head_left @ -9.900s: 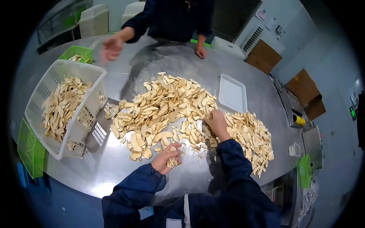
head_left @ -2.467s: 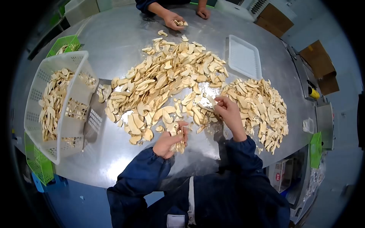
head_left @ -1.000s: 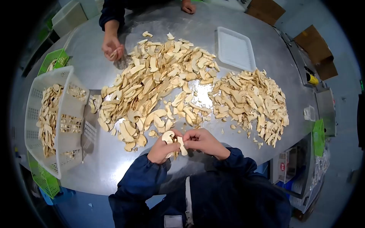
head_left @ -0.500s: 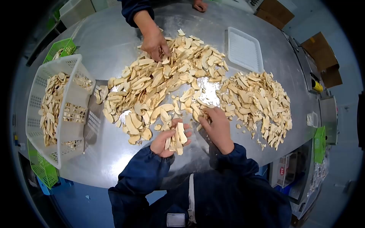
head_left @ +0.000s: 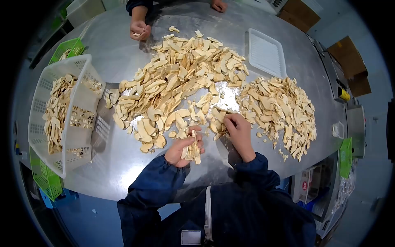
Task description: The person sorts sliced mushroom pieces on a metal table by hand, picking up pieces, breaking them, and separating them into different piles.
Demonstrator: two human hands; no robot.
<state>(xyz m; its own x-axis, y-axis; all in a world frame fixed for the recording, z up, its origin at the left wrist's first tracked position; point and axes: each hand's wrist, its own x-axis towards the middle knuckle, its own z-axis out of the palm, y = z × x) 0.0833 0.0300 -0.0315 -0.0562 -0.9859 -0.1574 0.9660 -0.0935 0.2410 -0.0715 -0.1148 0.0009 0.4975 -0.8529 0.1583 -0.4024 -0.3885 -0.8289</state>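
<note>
Here, bare near-edge tabletop [head_left: 216, 158] separates left fingers [head_left: 196, 129] holding slices [head_left: 193, 152] from narrowed right fingers [head_left: 232, 120], grip unclear.

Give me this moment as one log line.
left hand: holding pale slices | right hand: at loose slices, contact unclear | white basket: holding more slices | one co-worker hand: near heap

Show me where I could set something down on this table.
Bare table shows between the white basket and the left sleeve, and from the white tray to the table's right edge. The middle is crowded with the larger heap of slices, the smaller heap, the left hand and the right hand.
</note>
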